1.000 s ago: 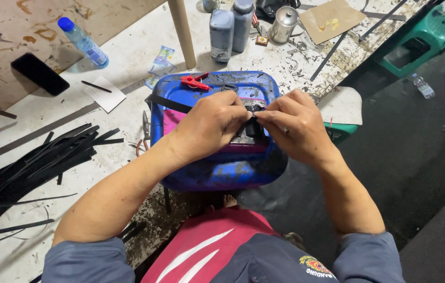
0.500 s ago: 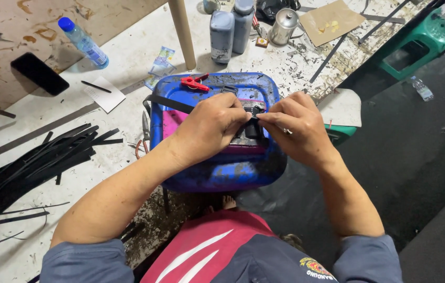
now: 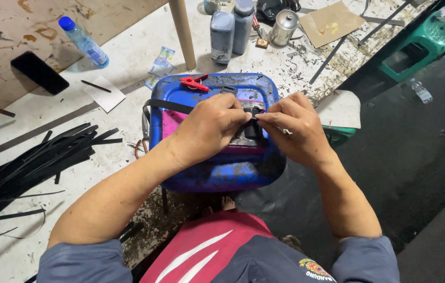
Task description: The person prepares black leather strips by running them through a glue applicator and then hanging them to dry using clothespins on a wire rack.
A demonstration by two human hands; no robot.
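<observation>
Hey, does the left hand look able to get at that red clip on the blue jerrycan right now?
Probably yes. The red clip lies uncovered on the blue jerrycan, just beyond the left hand, with nothing between them. But both hands, the right hand too, are pinching a black strap.

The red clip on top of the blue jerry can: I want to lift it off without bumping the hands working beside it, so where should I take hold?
Probably pinch the red clip across its two handle arms, coming from above on the far-left side of the blue jerry can. It lies flat and loose near the far edge, apart from the left hand and right hand, which meet over a small black part nearer the person.
</observation>
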